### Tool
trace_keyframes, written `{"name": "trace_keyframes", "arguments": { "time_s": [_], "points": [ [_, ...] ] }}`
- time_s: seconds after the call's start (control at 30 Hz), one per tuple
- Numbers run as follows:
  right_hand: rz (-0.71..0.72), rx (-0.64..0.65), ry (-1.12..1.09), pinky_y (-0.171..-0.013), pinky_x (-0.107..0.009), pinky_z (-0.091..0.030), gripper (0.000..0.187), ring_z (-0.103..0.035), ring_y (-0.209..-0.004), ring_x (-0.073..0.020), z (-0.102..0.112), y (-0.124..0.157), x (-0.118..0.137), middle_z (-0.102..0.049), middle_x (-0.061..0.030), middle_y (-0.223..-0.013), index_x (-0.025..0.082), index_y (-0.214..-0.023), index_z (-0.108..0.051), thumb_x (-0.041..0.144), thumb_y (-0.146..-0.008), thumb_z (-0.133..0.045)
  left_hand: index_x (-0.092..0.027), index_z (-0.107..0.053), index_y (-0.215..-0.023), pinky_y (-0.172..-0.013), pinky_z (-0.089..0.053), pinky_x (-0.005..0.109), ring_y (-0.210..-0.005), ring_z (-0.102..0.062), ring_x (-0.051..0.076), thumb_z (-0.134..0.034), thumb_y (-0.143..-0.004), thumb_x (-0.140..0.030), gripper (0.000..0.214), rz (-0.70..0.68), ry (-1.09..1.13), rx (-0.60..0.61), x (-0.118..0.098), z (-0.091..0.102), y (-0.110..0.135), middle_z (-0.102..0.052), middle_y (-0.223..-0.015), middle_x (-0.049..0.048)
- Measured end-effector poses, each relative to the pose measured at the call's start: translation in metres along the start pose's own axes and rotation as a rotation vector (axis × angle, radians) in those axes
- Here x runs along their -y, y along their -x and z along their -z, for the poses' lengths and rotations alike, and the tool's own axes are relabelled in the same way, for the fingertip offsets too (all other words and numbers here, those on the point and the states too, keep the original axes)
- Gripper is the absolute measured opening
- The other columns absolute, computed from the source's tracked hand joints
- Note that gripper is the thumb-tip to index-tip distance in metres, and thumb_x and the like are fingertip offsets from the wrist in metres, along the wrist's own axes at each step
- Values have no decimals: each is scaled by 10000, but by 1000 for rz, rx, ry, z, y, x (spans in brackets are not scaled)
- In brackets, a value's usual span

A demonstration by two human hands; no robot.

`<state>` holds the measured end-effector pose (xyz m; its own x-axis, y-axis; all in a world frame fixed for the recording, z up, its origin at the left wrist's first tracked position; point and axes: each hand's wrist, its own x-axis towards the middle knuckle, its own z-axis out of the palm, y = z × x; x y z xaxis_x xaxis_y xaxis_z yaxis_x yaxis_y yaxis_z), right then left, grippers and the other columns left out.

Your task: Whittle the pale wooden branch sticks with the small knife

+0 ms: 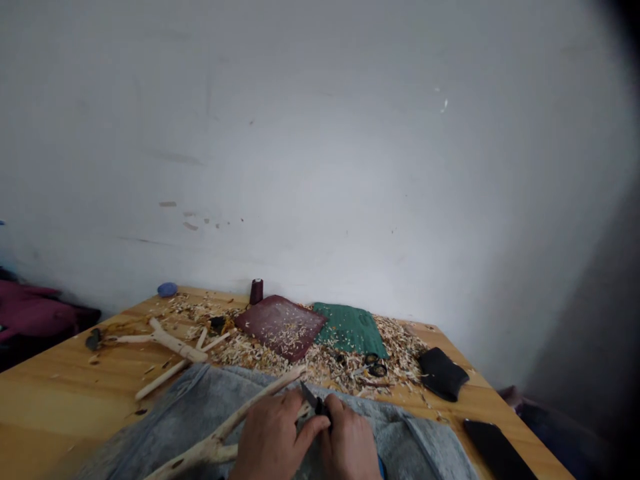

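My left hand (pixel 273 445) grips a pale peeled forked branch (pixel 215 445) that runs from the lower left up past my fingers. My right hand (pixel 349 448) is shut on a small dark-bladed knife (pixel 311 397), its handle hidden in my fingers. The blade sits just above the branch, close to my left thumb. Both hands rest over a grey cloth (pixel 165 417) draped across my lap and the table's near edge. Beyond the cloth lie pale wood shavings (pixel 320 363).
A wooden table (pixel 65 380) stands against a white wall. On it are peeled sticks (pixel 173 343), a maroon leather pad (pixel 280 327), a green mat (pixel 351 329), black-handled scissors (pixel 375 365), a black pouch (pixel 443 374), a black phone (pixel 495 452), a dark thread spool (pixel 257 291) and a blue ball (pixel 167 289).
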<state>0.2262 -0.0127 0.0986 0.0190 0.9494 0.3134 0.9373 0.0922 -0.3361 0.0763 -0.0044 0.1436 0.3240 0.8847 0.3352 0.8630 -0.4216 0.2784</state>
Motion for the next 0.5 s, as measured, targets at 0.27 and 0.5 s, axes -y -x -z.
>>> {"name": "trace_keyframes", "arguments": {
  "time_s": [0.27,0.5],
  "points": [
    [46,-5,-20,-614,-254,-322,169,-714,-765,-186,-3,0,-6,-749,-25,-795,215,-878,-592,75,-813,-523,-207,-704,-908,-715,-513,371,-846,-736,288,-619,-898,-434,242,25,14,-8,0,0,1,-778,-846,66],
    [40,53,-36,-615,-263,-318,172,-719,-782,-199,1,0,-5,-749,-35,-800,211,-891,-600,91,-830,-495,-194,-694,-926,-711,-521,391,-828,-730,306,-672,-844,-427,248,56,11,-18,0,3,-1,-768,-819,78]
  ]
}}
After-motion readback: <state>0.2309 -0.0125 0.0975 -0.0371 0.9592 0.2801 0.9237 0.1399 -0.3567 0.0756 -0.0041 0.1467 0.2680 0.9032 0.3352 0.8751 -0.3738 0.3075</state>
